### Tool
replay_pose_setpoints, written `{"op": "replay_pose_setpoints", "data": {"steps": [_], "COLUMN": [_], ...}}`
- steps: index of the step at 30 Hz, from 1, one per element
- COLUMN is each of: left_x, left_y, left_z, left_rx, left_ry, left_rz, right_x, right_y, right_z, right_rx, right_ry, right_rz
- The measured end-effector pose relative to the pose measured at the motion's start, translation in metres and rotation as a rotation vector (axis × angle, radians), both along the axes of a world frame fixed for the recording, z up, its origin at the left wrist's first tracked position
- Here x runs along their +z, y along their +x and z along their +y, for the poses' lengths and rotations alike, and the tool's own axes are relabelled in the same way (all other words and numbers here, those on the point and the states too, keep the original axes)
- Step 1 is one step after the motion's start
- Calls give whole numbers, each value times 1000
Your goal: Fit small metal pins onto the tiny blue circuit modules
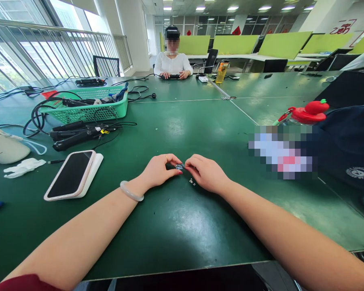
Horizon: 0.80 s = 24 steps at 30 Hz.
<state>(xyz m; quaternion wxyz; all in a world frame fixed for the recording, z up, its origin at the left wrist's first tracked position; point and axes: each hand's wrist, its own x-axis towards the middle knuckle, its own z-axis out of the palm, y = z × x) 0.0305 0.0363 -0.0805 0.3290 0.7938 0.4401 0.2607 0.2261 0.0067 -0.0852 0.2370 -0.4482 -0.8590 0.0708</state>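
My left hand (160, 171) pinches a small grey-blue part (179, 166), perhaps a little circuit board, between thumb and fingers. Fine details on it are too small to tell. At its right end, my right hand (204, 171) has thumb and fingertips pressed together, and whatever they hold is hidden. Just below the right fingertips, a few tiny silvery pieces (192, 182) lie on the green table (176, 230). A pale bangle (132, 191) circles my left wrist.
To the left lie a phone (71, 173), a white glove (24, 167), black-handled tools (79, 135) and a green basket (87, 107) with cables. A red-capped bottle (309, 111) and a dark cap (348, 145) are on the right. Another person (173, 60) sits opposite.
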Motion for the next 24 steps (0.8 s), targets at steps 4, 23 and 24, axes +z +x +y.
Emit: {"op": "replay_pose_setpoints", "data": {"steps": [4,23,24], "left_x": [0,-6,-6], "left_y": [0,-2,-2], "left_z": [-2,3,3], "left_rx": [-59,74,74], "left_ry": [-24,3,1], "left_rz": [-28,-33,-36], "right_x": [-3,1,0], "right_y": [-5,23,23], "right_z": [-1,9,10], "right_rx": [33,198,208], "right_ry": [62,-342,-345], "right_rz": [-17,-15,-17]}}
